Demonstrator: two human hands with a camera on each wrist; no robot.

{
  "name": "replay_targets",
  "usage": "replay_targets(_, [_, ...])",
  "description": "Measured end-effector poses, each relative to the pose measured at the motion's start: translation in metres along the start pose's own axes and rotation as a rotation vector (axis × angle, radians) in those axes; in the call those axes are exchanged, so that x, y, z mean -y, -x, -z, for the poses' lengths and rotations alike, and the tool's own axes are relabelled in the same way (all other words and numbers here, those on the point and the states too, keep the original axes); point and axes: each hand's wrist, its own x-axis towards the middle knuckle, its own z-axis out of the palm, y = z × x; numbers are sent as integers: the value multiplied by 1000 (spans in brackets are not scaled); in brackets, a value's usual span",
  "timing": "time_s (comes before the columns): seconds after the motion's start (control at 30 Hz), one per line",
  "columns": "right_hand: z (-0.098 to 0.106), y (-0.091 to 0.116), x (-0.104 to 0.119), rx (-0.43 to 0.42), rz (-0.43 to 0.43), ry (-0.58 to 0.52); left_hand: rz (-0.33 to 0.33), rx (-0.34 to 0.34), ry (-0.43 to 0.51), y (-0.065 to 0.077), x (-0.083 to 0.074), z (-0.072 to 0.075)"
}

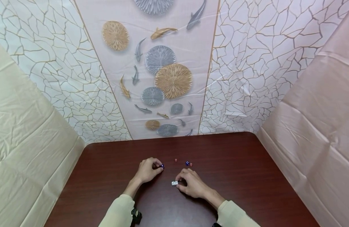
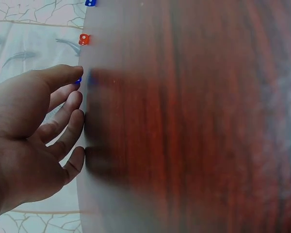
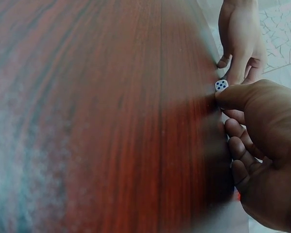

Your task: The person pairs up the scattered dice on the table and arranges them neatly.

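While half curled, left hand pinch-tight on a blue die, right hand likewise on a white die.

Desk is showing reddish-brown wood grain, kinda shiny up front. One red die is sitting solo; another red die is lying right beside a blue die. Not making out if the pinched blue die and white dice are touching it.

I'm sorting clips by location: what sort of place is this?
Probably a makeshift tabletop booth, perhaps for filming: a dark red-brown table against a fish-patterned backdrop, with plain creased sheets closing in both sides.
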Motion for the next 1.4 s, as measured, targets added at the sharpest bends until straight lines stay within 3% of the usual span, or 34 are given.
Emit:
replay_targets(0.33, [1,0,0,13,-17,5,-63,10,-8,7,-8,-6])
replay_targets(0.7, [-2,-1,-2,31,-34,-11,-131,81,23,13,-25,-14])
replay_targets(0.93, [-2,-1,-2,23,-24,-7,-180,95,-11,15,-30,-20])
replay_targets(1.4, [-3,0,-1,14,-24,-17,-179,74,-62,16,-29,-27])
